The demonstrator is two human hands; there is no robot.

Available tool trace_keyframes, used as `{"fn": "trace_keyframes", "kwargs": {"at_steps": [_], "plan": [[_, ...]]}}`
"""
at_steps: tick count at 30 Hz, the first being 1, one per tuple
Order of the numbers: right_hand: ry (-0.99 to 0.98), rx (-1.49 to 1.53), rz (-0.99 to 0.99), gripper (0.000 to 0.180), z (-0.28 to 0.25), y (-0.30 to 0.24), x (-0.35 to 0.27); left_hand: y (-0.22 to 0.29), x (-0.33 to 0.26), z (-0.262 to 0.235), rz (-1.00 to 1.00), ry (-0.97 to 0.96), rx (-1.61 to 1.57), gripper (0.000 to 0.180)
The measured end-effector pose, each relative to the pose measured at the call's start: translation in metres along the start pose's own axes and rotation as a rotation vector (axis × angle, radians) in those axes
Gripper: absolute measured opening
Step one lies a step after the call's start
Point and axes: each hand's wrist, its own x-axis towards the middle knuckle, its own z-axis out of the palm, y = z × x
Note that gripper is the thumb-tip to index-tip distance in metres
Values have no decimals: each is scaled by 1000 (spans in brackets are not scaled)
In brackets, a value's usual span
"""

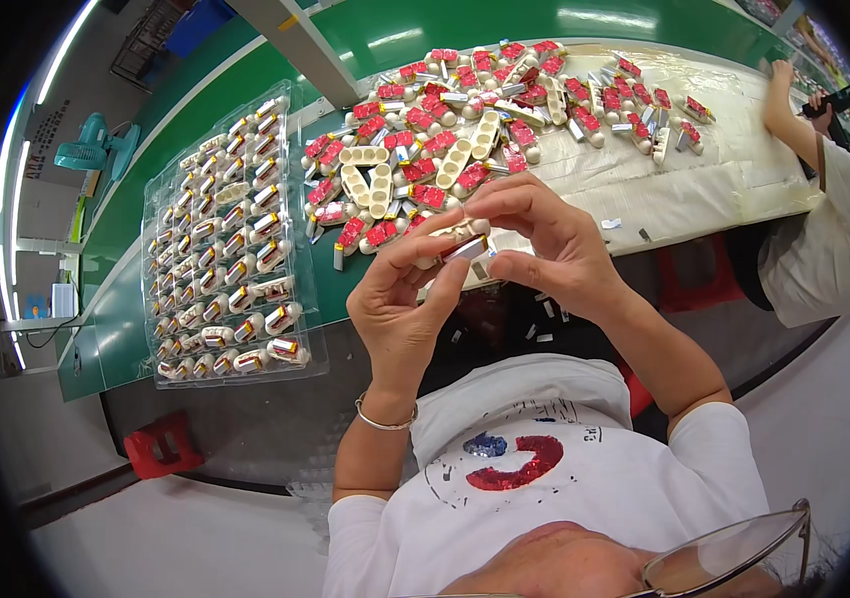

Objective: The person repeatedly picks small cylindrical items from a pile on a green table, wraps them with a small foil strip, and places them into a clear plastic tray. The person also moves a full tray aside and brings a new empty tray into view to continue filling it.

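Piece (463, 233) half hidden from me: left hand (400, 284) pinches it over the near edge of the worktop (337, 296), can't tell if the curled right hand (549, 239) grips too. Clear tray (235, 380) toward its left end, jumbled red-labelled pile (442, 143) further back.

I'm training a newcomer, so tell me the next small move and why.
Perhaps the left hand should press its thumb along the pale strip on the cream piece, since that thumb sits at the strip's edge and the right hand is close by.
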Motion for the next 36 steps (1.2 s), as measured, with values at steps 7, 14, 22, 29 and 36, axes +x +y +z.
{"fn": "trace_keyframes", "kwargs": {"at_steps": [7,14,22,29,36], "plan": [[49,324,401,31,1,-6,-7,-7,0,-4,184,-114,157,28],[201,543,431,27,20,8,-17,-11,-2,-7,134,-59,149,26],[260,632,590,27,33,27,-9,-16,3,-14,-71,81,15,22],[152,535,595,32,19,19,0,-15,8,-22,-182,111,-129,20],[166,501,551,26,30,23,3,-14,8,-21,-66,74,-77,17]]}}
